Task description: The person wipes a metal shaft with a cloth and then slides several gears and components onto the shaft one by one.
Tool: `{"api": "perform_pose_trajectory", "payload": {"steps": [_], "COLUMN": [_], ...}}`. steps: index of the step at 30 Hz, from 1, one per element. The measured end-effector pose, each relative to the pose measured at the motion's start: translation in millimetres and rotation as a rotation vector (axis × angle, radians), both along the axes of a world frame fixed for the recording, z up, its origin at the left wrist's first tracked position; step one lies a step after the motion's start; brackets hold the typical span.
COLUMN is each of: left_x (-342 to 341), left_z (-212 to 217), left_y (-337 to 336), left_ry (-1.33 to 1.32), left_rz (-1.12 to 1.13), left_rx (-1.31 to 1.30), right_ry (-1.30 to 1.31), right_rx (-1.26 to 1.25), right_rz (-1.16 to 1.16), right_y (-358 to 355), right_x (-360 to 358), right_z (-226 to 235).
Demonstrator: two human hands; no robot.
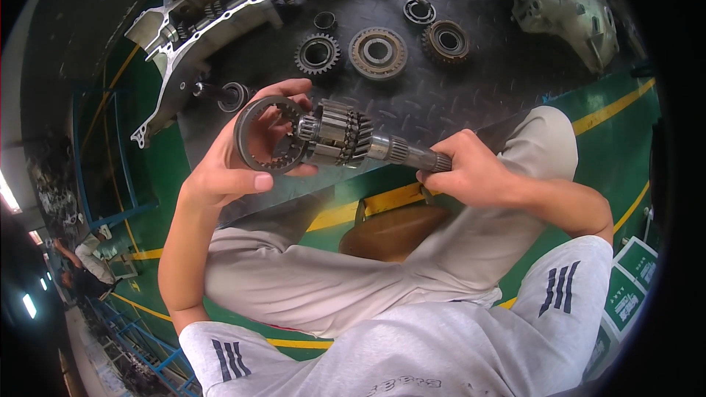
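Observation:
My left hand grips a toothed steel ring, a synchronizer sleeve by its look, with the fingers behind it and the thumb at its lower edge. In my right hand is the thin splined end of a gear shaft, held almost level above my lap. The shaft carries a hub and a helical gear, and its far end points into the ring's opening. Whether the ring and shaft touch is hard to make out. On the dark table beyond lie a spur gear, a wide geared ring and a smaller gear.
An opened gearbox housing stands at the left of the dark table, another casing at the right. A bearing, a small collar and a bearing on a shaft lie nearby. Below is a brown stool.

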State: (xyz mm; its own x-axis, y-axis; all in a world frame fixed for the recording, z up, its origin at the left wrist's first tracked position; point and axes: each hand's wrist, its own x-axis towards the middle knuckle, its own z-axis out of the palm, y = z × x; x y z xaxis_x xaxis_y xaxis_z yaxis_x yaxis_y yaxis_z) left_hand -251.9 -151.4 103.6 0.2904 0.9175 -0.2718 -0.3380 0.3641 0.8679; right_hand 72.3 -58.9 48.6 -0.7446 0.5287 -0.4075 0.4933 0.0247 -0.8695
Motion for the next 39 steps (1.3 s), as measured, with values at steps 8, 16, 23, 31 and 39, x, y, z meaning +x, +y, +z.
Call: {"api": "perform_pose_trajectory", "payload": {"steps": [8, 16, 23, 31, 39], "left_x": [-2.6, 4.0, 10.2, -0.5, -3.1], "left_z": [-15.6, -24.1, -29.7, -33.3, -33.7], "left_y": [5.9, 9.8, 4.6, 6.7, -0.8], "left_ry": [0.068, 0.099, 0.032, 0.306, 0.375], "left_rz": [0.092, 0.129, 0.131, -0.057, -0.019], "left_rx": [0.003, 0.080, 0.109, 0.630, 0.635], "right_ry": [0.019, -0.010, -0.074, -0.125, -0.125], "right_rx": [0.001, -0.102, -0.134, -0.127, -0.149], "right_rz": [0.026, 0.044, 0.032, 0.035, 0.154], "right_y": [1.6, 2.0, 4.3, 5.1, 5.4], "right_x": [4.3, 5.2, 4.9, 4.7, 5.3], "right_z": [1.5, 8.1, 10.7, 12.0, 15.1]}}
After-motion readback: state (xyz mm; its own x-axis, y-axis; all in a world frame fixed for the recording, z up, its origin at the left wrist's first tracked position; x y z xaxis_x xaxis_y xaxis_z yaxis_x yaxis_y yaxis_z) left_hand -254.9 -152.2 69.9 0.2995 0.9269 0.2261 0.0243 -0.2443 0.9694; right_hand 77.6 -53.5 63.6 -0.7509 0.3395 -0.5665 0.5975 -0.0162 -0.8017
